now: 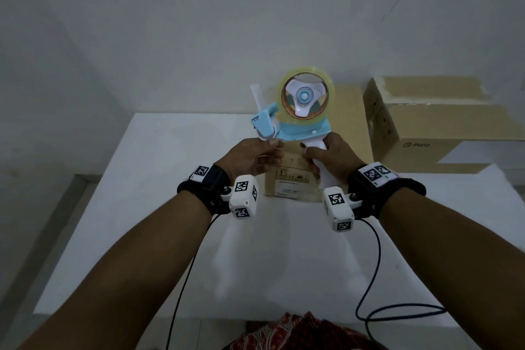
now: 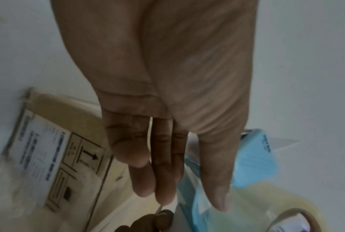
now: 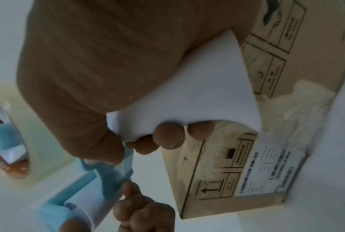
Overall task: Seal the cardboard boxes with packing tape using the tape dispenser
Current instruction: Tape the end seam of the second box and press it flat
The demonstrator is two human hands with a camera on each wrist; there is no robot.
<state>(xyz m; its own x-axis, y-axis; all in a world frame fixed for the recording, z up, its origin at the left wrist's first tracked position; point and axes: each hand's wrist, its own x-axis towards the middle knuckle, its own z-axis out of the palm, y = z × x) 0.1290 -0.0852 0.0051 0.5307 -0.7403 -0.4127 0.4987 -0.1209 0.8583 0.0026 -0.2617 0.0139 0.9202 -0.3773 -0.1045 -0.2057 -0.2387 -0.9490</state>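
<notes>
A blue and white tape dispenser with a roll of clear tape is held up above a small labelled cardboard box. My right hand grips its white handle with the fingers wrapped round. My left hand pinches the dispenser's front end by the roller, thumb along the blue guard. A loose white tape end sticks up at the front. The small box stands on the white table, closed, with its printed side towards me.
A large cardboard box with a folded top flap stands at the back right. A flat brown box stands behind the dispenser. Two wrist-camera cables trail over the table's near side. A white wall rises behind.
</notes>
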